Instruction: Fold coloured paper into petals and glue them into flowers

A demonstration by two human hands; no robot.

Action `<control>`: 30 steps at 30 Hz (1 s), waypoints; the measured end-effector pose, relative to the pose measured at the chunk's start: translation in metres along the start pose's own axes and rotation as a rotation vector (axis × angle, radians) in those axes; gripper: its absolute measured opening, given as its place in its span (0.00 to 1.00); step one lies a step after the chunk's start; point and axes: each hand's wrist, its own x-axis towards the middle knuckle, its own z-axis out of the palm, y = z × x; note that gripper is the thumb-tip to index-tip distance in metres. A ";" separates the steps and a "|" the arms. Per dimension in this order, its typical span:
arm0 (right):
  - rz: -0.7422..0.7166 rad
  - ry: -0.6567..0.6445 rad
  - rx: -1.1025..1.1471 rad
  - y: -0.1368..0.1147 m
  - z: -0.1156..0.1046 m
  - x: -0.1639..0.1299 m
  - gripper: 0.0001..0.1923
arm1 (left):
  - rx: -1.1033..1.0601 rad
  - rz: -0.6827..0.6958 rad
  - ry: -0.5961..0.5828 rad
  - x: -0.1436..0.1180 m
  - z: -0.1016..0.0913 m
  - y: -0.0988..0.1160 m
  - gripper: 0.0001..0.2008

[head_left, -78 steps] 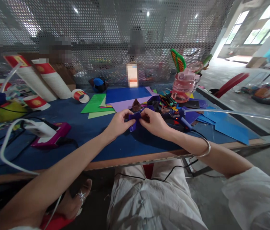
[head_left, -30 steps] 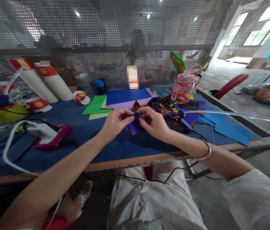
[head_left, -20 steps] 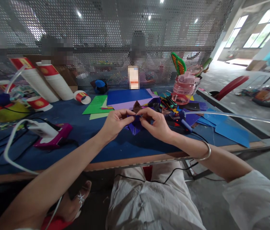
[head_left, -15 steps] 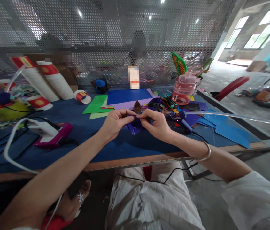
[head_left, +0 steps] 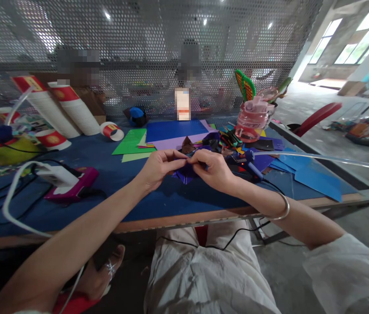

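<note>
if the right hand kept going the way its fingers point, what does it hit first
The right hand points left, toward the left hand. Both pinch the same purple paper piece, so its fingertips would most likely meet the left hand's fingertips first; they look nearly touching already, though depth is hard to judge.

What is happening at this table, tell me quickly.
A person seated at a blue table pinches a small piece of dark purple paper between both hands, the left hand and the right hand meeting fingertip to fingertip just above the tabletop. Coloured paper sheets lie beyond the hands, a blue glue gun lies to the right, and a pink bottle stands behind it. Stacked paper cups lie far left.
</note>
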 end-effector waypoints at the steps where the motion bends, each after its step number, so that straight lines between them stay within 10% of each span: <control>1: 0.003 0.001 -0.002 0.000 0.000 0.000 0.10 | 0.000 -0.004 -0.002 0.000 0.000 0.000 0.14; 19: 0.332 -0.010 0.066 -0.006 0.005 -0.004 0.11 | 0.256 0.242 0.076 0.008 -0.005 -0.009 0.09; 30: 0.194 -0.054 0.020 -0.005 0.006 -0.003 0.05 | 0.515 0.447 0.099 -0.001 -0.001 -0.011 0.02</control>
